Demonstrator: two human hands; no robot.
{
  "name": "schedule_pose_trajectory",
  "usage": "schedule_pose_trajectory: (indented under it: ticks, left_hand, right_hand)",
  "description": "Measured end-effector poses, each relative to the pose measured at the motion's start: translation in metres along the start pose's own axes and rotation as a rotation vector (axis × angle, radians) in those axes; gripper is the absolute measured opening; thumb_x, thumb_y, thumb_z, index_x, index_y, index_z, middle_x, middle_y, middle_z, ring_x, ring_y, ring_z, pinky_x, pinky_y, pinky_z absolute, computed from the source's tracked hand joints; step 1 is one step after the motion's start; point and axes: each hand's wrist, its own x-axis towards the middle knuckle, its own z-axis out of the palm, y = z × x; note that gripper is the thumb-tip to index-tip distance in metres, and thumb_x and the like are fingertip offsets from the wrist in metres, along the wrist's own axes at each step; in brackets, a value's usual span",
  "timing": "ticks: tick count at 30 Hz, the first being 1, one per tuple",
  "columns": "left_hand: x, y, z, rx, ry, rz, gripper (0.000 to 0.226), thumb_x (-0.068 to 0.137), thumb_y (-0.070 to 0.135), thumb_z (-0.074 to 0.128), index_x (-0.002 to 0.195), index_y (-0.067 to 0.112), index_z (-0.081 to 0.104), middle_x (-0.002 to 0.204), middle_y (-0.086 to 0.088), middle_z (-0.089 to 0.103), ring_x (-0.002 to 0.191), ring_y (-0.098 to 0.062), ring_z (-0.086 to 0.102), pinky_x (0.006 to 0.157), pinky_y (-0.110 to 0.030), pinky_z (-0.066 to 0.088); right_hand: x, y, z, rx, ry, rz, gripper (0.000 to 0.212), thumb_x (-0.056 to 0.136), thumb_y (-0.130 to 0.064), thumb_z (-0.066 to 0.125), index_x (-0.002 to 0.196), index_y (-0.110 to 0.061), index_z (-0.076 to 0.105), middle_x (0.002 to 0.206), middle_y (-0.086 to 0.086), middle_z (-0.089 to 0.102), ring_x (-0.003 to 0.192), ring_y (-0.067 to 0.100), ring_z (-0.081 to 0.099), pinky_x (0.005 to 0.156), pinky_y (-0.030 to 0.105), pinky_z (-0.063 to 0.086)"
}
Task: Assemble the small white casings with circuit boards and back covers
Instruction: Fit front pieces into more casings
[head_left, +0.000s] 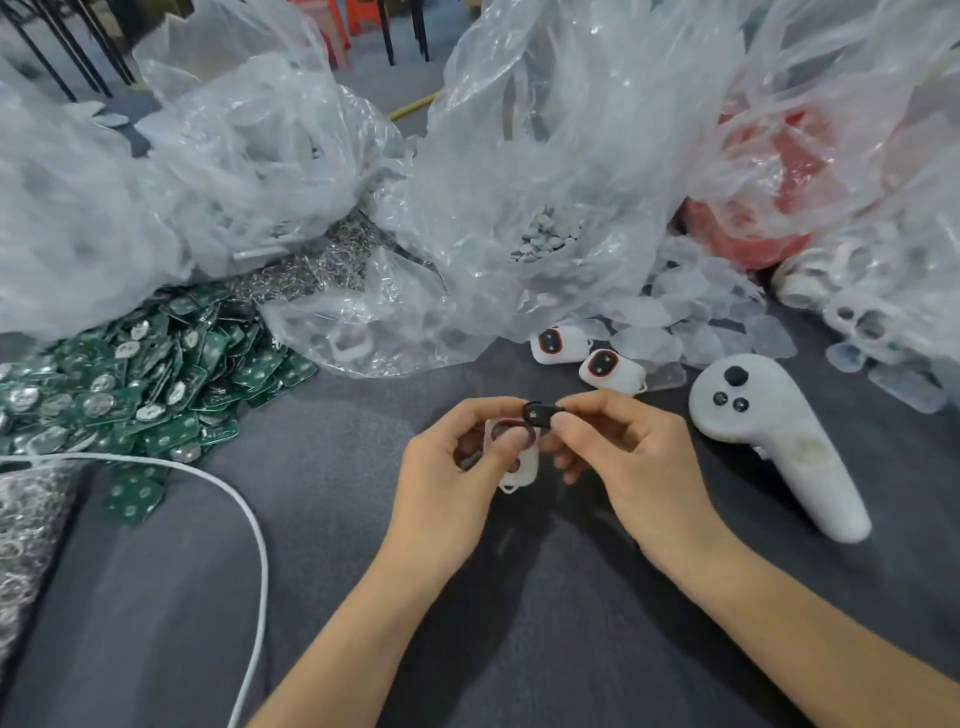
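Here, just above the grey worktop (519, 623), our left hand (452, 470) grips a white casing (522, 470) while our right hand (636, 462) pinches a small black piece (537, 414) at its top edge. Beyond lie two red-ringed casings (613, 370) and, further left, heaped green circuit boards (130, 384).

No legible text, labels, brands or numbers anywhere, print on the green circuit boards (156, 384) too small to read, no lettering discernible on the white casings (571, 347) or white controller (763, 421)
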Motion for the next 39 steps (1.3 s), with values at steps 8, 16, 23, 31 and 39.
schedule_pose_trajectory:
  ticks: [8,16,23,31,39]
  left_hand:
    - [0.003,-0.002,-0.002,-0.158,-0.098,-0.038,0.040,0.083,0.010,0.068,0.116,0.032,0.063,0.111,0.013,0.071,0.106,-0.004,0.065,0.084,-0.017,0.050]
    - [0.000,-0.004,-0.001,-0.102,-0.116,-0.037,0.037,0.078,0.027,0.069,0.111,0.043,0.063,0.109,0.017,0.071,0.107,-0.003,0.064,0.087,-0.015,0.048]
    - [-0.001,-0.001,0.001,-0.106,-0.086,-0.051,0.037,0.082,0.017,0.069,0.111,0.039,0.063,0.105,0.014,0.073,0.100,-0.002,0.067,0.081,-0.013,0.049]
    - [-0.003,0.001,0.001,-0.008,-0.077,-0.012,0.042,0.084,0.008,0.069,0.114,0.036,0.063,0.104,-0.005,0.065,0.098,-0.016,0.065,0.092,-0.035,0.052]
    - [-0.002,0.001,-0.001,-0.067,-0.126,-0.055,0.034,0.084,0.007,0.068,0.111,0.028,0.066,0.102,0.002,0.073,0.095,-0.011,0.068,0.088,-0.030,0.054]
  right_hand:
    - [0.008,0.001,-0.006,0.156,0.039,0.131,0.009,0.085,0.002,0.062,0.083,-0.002,0.070,0.074,0.009,0.072,0.071,0.021,0.071,0.063,0.024,0.057]
    - [0.014,0.003,-0.015,0.259,-0.241,0.189,0.021,0.089,-0.008,0.054,0.088,-0.005,0.075,0.096,0.018,0.072,0.094,0.031,0.069,0.079,0.032,0.055]
    - [0.012,0.006,-0.014,0.199,-0.267,0.189,0.026,0.074,-0.034,0.072,0.092,-0.016,0.077,0.097,0.011,0.073,0.096,0.025,0.069,0.084,0.029,0.053]
    - [0.011,0.003,-0.014,0.119,-0.255,0.185,0.031,0.062,-0.032,0.082,0.089,-0.017,0.077,0.094,0.010,0.074,0.094,0.025,0.070,0.091,0.038,0.052]
    - [0.009,0.000,-0.014,0.084,-0.244,0.177,0.026,0.066,-0.026,0.073,0.087,-0.010,0.076,0.090,0.010,0.074,0.089,0.024,0.071,0.083,0.029,0.055]
